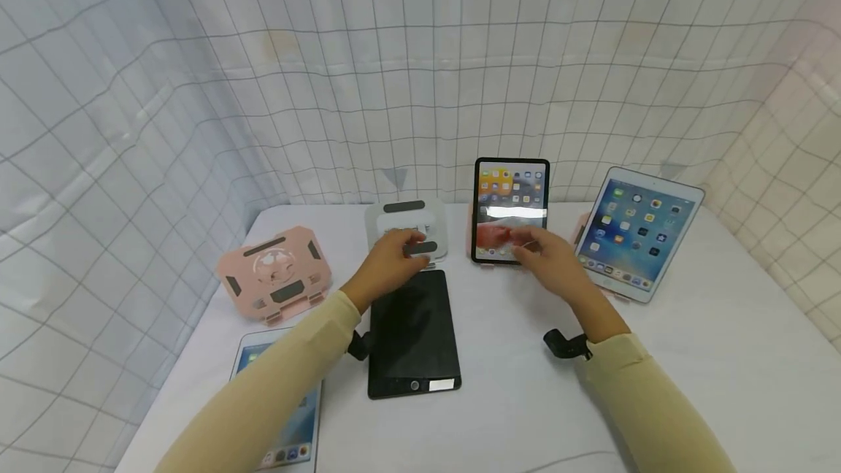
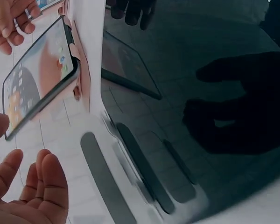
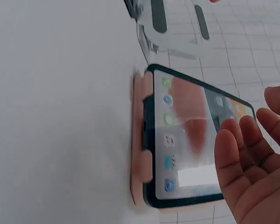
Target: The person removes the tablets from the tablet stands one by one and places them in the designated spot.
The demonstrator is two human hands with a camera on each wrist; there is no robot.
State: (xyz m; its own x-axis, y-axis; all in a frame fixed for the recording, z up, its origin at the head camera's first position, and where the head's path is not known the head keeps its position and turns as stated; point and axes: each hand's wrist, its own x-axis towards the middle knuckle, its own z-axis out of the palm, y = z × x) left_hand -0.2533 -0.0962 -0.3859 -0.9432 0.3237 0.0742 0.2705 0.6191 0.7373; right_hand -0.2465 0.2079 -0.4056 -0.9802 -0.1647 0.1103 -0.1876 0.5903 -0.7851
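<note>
Hovering with fingers relaxed, left hand (image 1: pixel 388 258) nears white stand (image 1: pixel 410 228).

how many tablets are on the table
4: a dark-screened tablet flat at the centre, a black-framed tablet upright on a stand, a white tablet propped at the right, and a fourth tablet partly under the left sleeve.

The dark tablet (image 1: pixel 412 331) lies glossy and glass-faced on a matt white tablecloth (image 1: pixel 690 356); the white stand (image 1: pixel 410 228) looks smooth plastic.
</note>
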